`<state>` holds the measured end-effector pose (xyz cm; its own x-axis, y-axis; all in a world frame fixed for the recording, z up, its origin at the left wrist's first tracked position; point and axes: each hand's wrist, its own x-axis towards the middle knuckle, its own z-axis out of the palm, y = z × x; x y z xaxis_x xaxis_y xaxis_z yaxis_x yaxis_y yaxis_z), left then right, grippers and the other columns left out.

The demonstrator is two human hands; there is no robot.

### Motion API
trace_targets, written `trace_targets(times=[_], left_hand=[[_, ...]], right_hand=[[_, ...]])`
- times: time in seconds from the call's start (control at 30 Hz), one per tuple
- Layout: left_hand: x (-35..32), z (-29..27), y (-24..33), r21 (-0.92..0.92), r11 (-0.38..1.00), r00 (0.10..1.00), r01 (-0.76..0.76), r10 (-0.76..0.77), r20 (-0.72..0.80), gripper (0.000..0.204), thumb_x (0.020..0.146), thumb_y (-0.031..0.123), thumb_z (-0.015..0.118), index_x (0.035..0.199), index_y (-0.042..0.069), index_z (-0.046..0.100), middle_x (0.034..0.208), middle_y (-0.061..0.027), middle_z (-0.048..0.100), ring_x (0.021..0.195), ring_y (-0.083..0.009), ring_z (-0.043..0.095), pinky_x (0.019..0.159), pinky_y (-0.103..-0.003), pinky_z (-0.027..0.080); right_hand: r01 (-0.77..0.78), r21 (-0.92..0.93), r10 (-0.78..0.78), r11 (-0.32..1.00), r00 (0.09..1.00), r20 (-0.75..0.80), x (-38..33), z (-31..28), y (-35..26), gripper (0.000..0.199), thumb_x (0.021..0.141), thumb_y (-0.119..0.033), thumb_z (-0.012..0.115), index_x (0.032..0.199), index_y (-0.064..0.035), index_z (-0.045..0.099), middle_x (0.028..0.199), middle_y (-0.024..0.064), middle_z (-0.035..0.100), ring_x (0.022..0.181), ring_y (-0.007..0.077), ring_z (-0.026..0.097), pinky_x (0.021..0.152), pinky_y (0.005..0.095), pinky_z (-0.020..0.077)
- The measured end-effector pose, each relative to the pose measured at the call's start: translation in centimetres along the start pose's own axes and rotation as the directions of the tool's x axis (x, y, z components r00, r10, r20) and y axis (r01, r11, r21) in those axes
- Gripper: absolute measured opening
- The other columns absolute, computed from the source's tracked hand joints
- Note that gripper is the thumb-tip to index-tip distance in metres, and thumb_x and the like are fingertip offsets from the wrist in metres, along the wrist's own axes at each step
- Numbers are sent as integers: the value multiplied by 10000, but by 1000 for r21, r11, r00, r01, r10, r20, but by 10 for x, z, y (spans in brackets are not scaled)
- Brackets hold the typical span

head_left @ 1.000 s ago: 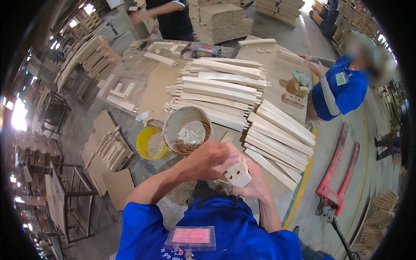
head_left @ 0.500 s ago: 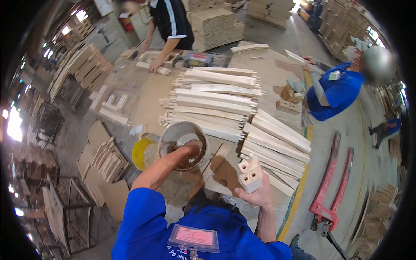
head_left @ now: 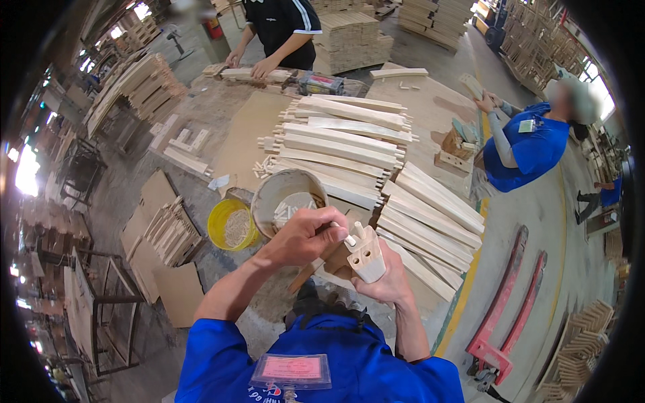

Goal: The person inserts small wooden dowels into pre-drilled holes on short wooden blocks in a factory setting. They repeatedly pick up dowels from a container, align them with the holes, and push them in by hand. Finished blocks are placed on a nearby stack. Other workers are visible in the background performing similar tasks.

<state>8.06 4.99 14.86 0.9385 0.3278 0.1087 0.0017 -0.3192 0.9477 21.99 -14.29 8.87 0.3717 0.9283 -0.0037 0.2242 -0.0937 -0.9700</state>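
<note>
The wooden piece [head_left: 368, 260] was up in the air, over the near edge of the table [head_left: 250, 124], with its end full of round holes tipped up. The right hand [head_left: 390, 277] was wrapped around its side and gripped it. One little peg [head_left: 361, 230] stuck up out of that end. The left hand [head_left: 308, 235] pinched another small peg [head_left: 350, 240] between thumb and finger, close to the holes (I couldn't tell if it had gone in).

Just beside the left hand was a big bucket [head_left: 257, 205] with lots of pegs in it. A yellow tub [head_left: 215, 227] of tiny pale bits was left of the bucket. Long sticks [head_left: 339, 142] lay side by side across the middle of the table, and more sticks [head_left: 430, 218] lay toward its near right corner. At the far edge, a person in black [head_left: 279, 27] had both hands on some wood. Past the right edge, a person in blue [head_left: 531, 148] held up a pale piece of wood [head_left: 471, 86].
</note>
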Motion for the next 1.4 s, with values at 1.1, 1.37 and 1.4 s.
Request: trace_targets(times=[1.1,1.37,1.4], left_hand=[[63,-21,-313,689,714,932,124,-322,166,203,767,119,631,894,-15,716,995,-266,692,961,-426,664,842,-499,530],[68,-60,-246,449,806,904,387,-427,-13,227,847,191,731,1005,29,728,749,-82,696,701,-219,647,682,-358,521],[62,-60,-221,51,898,890,438,-425,-163,220,880,190,721,1015,17,714,761,-22,672,701,-126,605,661,-301,508]], right_hand=[[-206,215,259,955,930,-259,42,3,-2,612,671,-69,794,1236,-22,562,998,67,665,897,137,630,821,317,524],[-107,62,121,992,944,-308,29,-19,14,768,669,-181,829,1354,-28,517,1124,118,667,1029,218,642,918,348,510],[-113,49,123,992,943,-311,27,-22,15,797,672,-179,822,1385,-40,496,1147,145,668,1056,259,652,935,366,510]])
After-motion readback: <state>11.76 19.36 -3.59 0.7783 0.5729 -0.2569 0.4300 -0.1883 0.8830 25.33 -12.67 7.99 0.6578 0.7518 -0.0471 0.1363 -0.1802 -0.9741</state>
